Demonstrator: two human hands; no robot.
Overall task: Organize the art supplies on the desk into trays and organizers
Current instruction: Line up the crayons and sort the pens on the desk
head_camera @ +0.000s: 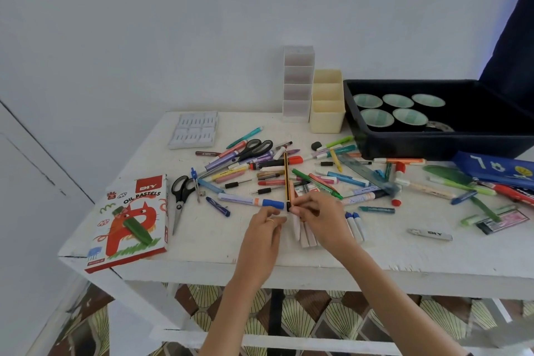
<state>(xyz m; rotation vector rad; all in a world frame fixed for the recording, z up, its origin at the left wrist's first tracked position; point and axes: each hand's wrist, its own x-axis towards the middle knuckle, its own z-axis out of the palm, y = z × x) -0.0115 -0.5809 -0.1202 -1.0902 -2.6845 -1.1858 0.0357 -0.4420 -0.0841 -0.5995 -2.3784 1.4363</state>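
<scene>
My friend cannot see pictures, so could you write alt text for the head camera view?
A person's right hand pinches a yellow-and-black pencil, left hand beside it, over a white desk strewn with pens, markers and scissors. An oil pastels box lies left; organizers and a dark tray stand behind.

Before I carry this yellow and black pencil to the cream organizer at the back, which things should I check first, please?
1. Grip on the yellow-black pencil: ok, the right hand pinches its near end.
2. Pencil alone in the grip: cannot tell, a pink pen lies against the same fingers.
3. Left hand free: cannot tell, its fingertips are close to the pencil's end.
4. Room in the cream organizer: ok, its visible compartments hold nothing.
5. Desk path: not ok for sliding, scissors and loose pens lie between; lift over them.
</scene>
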